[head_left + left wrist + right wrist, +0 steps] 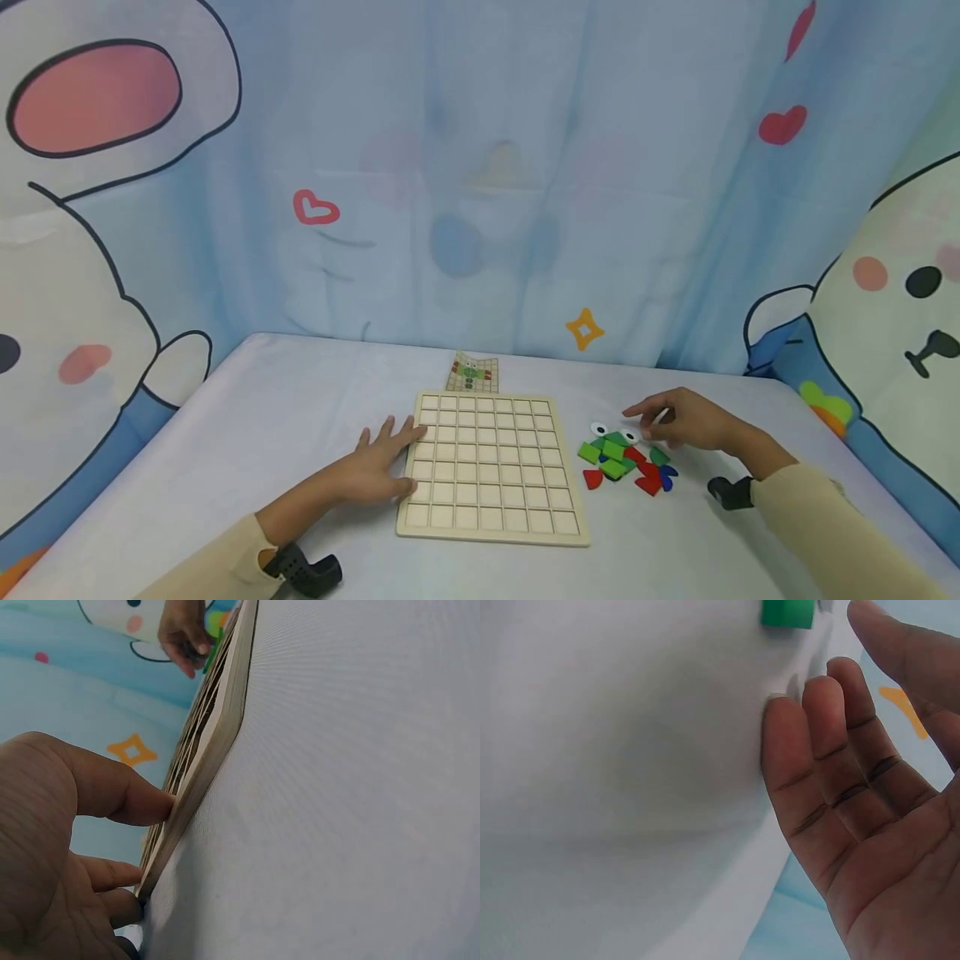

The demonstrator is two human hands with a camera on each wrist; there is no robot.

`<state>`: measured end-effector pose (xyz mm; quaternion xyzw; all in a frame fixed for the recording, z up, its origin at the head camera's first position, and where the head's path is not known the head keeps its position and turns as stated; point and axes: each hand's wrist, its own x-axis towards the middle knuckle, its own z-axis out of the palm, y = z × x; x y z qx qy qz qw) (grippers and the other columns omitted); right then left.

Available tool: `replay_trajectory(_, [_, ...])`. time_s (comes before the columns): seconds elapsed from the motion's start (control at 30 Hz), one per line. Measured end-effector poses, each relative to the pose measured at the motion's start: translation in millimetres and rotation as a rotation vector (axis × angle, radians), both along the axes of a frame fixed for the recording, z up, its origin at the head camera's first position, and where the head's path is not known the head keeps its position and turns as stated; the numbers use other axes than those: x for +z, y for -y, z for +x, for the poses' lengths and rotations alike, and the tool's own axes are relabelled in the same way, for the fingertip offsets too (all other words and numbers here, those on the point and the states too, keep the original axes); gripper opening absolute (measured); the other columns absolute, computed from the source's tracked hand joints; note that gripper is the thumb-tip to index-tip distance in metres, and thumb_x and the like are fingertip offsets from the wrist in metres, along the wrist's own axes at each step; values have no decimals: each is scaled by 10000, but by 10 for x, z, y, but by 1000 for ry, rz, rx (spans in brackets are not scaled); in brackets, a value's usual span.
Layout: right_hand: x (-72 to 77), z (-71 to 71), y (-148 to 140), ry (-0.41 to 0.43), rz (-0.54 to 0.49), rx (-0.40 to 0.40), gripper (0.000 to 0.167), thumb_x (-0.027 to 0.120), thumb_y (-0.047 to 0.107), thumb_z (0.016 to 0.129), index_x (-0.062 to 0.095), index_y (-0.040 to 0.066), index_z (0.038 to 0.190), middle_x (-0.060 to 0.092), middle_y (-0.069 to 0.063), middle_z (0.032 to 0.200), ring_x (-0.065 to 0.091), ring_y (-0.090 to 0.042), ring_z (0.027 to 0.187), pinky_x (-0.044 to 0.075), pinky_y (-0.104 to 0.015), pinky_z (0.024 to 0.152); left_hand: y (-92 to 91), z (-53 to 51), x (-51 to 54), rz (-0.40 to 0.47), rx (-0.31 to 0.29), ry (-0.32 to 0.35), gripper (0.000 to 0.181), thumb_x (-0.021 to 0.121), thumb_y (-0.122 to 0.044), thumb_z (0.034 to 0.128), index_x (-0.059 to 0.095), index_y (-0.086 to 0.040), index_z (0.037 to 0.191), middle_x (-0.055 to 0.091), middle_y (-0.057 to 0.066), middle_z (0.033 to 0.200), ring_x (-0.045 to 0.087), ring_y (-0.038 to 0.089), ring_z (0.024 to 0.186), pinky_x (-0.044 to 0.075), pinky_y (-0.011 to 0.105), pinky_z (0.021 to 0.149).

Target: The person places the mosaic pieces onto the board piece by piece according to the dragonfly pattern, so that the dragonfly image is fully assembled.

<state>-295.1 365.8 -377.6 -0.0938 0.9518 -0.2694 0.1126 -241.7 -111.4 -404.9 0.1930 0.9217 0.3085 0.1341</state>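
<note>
- The right hand's fingers (787,742) are loosely bent, with the thumb standing clear of them; no piece shows between them.
- The right hand (693,423) hovers at the far right side of the loose pieces (612,451), its fingertips pointing left.
- Nearest the fingertips is the right eye piece (628,436), just beneath them in the head view; whether they touch it I cannot tell.
- The rest of the pile lies leftward and back toward the person, so the key relation seems to be down and slightly inward. The pieces overlap at mixed angles, sharing no long axis.
- The right hand is plainly the nearer; the board (487,468) stands between the pile and the left hand (371,475).
- The left hand's fingers are spread wide, index and thumb touching the board's left edge.
- Beyond the board's far edge, a picture card (472,372) lies on the surface (300,400).
</note>
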Motion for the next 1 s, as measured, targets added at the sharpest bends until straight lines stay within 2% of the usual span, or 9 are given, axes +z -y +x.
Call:
replay_trajectory(0.23, [-40,23,19,0,8,42,398,766,185,837,712,181,1232,668,-41,1028,576,-187,845,548,-305,665,8,0,2,-4,-9,-2,784,679,-214,852,326,-136,1548,182,151,1645,23,384,1537,-46,592,1210])
replay_trajectory(0.43, [-25,10,61,-2,46,71,392,762,136,833,725,200,1218,679,-78,1080,601,-180,835,549,-286,655,4,10,16,-4,-10,-4,772,670,-204,857,330,-129,1546,185,152,1644,28,387,1536,-43,592,1210])
replay_trajectory(0.67, [-25,-6,117,-16,88,98,353,754,71,821,755,174,1158,682,-36,979,588,-165,819,554,-278,644,3,9,9,-8,-9,-5,773,671,-209,862,325,-135,1549,183,147,1645,32,383,1537,-42,589,1211])
replay_trajectory(0.83, [-6,-8,148,-12,98,121,339,749,53,822,763,170,1140,690,-20,966,568,-166,796,551,-287,621,11,12,13,-2,-8,-5,772,674,-206,865,323,-132,1549,179,149,1646,28,384,1536,-46,592,1210])
replay_trajectory(1.0, [19,14,155,17,104,101,357,764,65,811,757,173,1151,666,-20,930,569,-165,765,543,-288,612,9,22,27,8,-13,1,773,673,-201,864,323,-127,1549,174,154,1646,19,384,1536,-50,589,1210])
